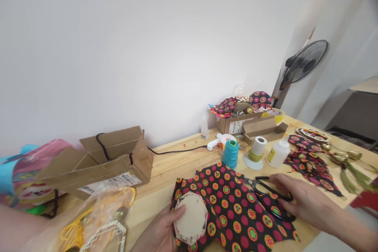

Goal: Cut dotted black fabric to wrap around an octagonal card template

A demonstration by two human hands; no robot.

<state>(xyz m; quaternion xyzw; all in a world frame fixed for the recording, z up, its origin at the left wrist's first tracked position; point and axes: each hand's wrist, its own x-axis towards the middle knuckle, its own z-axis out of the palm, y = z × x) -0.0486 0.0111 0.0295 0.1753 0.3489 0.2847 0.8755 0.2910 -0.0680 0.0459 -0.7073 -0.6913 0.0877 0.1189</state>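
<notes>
My left hand [165, 226] grips a cream octagonal disc [191, 218], its thumb on the face and the other fingers mostly hidden beneath. The disc lies against the left part of a black fabric [233, 216] printed with red dots and flowers. My right hand [304, 197] has its fingers around the black handles of a pair of scissors [257, 189]. The scissors rest over the fabric's right side, pointing left; most of the blades are out of sight. Beyond the fabric stand a turquoise thread cone [230, 154], a spool of green cord [255, 155] and a white bottle [278, 153].
An open cardboard box [109, 179] stands at left behind a plastic bag [118, 201] with yellow cord. A white glue gun [214, 143] lies by the wall. Fabric pieces fill another box [236, 124]. Fabric scraps [315, 169] and green tassels [350, 179] lie right; a fan [307, 63] stands behind.
</notes>
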